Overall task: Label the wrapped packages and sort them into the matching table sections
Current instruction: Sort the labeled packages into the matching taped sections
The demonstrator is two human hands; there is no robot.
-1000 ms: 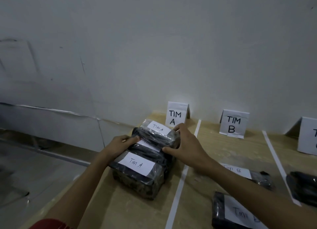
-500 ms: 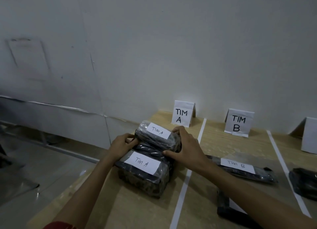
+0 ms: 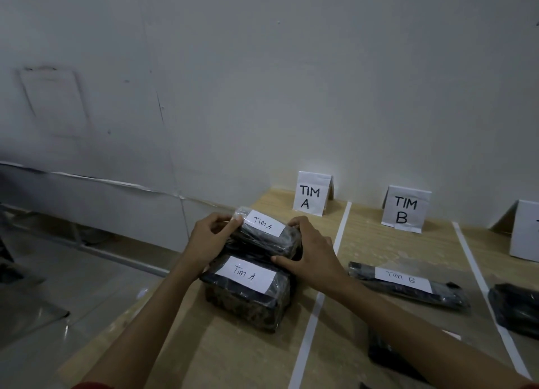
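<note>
Both hands grip one wrapped package in the TIM A section of the desk. The left hand curls round the left end of the upper package, its thumb pinching the top edge by the label. The right hand wraps the right end, fingers over the top and thumb along the lower front edge. The upper package is dark, covered in clear film, and carries a white slip reading "Tim A". It lies over the far part of the lower package, which bears the same words; whether the two touch I cannot tell.

Behind them, against the wall, stands the folded TIM A sign. A white tape strip runs just right of the stack and marks off the next section, where the TIM B sign stands and a flat Tim B package lies. A second tape strip comes next, with a third sign cut off by the frame edge and a dark package beyond it. Another dark package lies near the right forearm
</note>
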